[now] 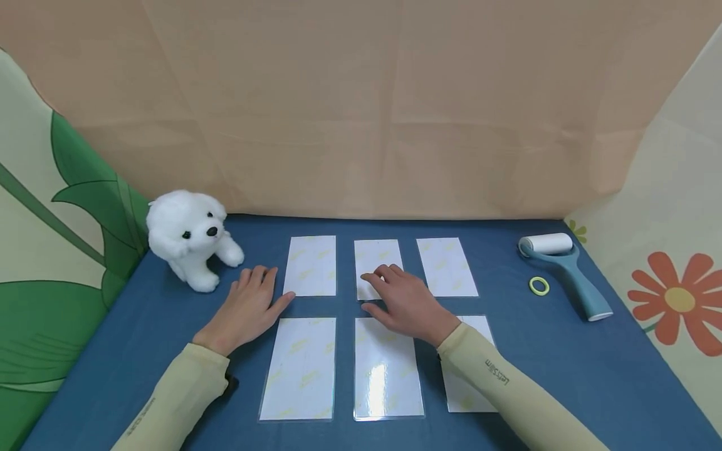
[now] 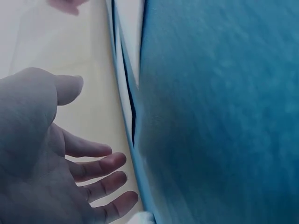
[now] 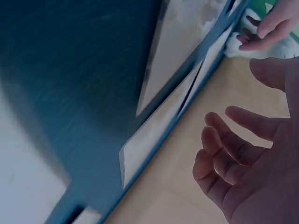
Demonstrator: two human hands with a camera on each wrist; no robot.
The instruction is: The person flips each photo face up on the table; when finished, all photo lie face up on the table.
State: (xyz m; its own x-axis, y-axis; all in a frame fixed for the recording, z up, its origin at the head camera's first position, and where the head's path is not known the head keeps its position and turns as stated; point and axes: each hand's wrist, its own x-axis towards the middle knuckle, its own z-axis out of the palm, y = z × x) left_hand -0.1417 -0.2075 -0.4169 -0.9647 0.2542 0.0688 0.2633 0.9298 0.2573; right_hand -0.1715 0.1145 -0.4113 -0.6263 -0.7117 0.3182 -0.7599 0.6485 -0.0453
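Note:
My left hand (image 1: 245,310) hovers over the blue cloth, left of the white rectangular cards, with its fingers spread and nothing in it. In the left wrist view its palm and loosely bent fingers (image 2: 100,168) show bare. My right hand (image 1: 403,300) is above the middle column, partly covering the back middle card (image 1: 375,250) and the front middle card (image 1: 386,376). Its relaxed fingers (image 3: 233,154) hold nothing in the right wrist view. Other cards lie at back left (image 1: 310,266), back right (image 1: 448,266), front left (image 1: 301,369) and front right, the last partly hidden by my sleeve.
A white plush dog (image 1: 192,238) sits at the back left of the blue-covered table (image 1: 564,376). At the right lie a blue-handled lint roller (image 1: 581,282) and a small yellow-green ring (image 1: 532,287). Behind the table hangs a tan sheet (image 1: 389,125).

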